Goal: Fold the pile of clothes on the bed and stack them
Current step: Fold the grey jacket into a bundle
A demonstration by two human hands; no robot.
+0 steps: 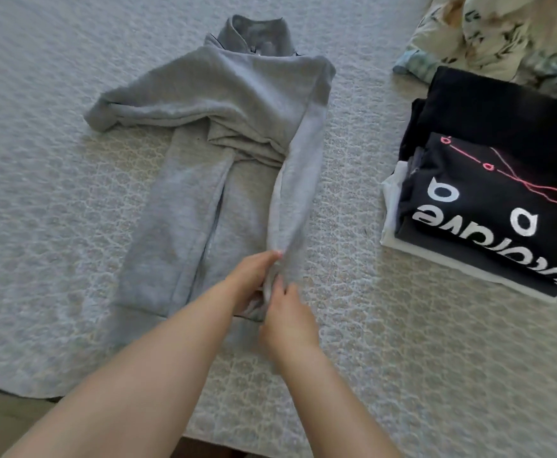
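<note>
We see a grey sweatshirt (224, 104) lying flat on the bed (39, 193), collar away from us and hem nearest us, its long axis running straight out from the person's body. One sleeve is already folded across the chest, its cuff poking out toward the left; the other sleeve (298, 180) runs down the garment's right edge toward us, ending right at the hands. Both hands meet at that cuff end, near the hem. The left hand (254, 279) reaches across from the left, and its fingers (272, 257) are curled onto the sleeve cloth, pinching a ridge of it. The right hand (288, 320) sits just beside and slightly nearer us; its fingertips are bent against the same bunched fabric, apparently gripping it, though blur keeps us from reading the exact hold. The sleeve therefore lies directly ahead of the fingers, stretching away from them toward the shoulder. We judge the coming move turns on that line: the cuff probably has to travel up and inward over the body to finish the sleeve fold. Well apart to the right, a stack of folded black shirts (488, 193) waits on the bed, with a floral garment (501, 31) behind it still unfolded.
</note>
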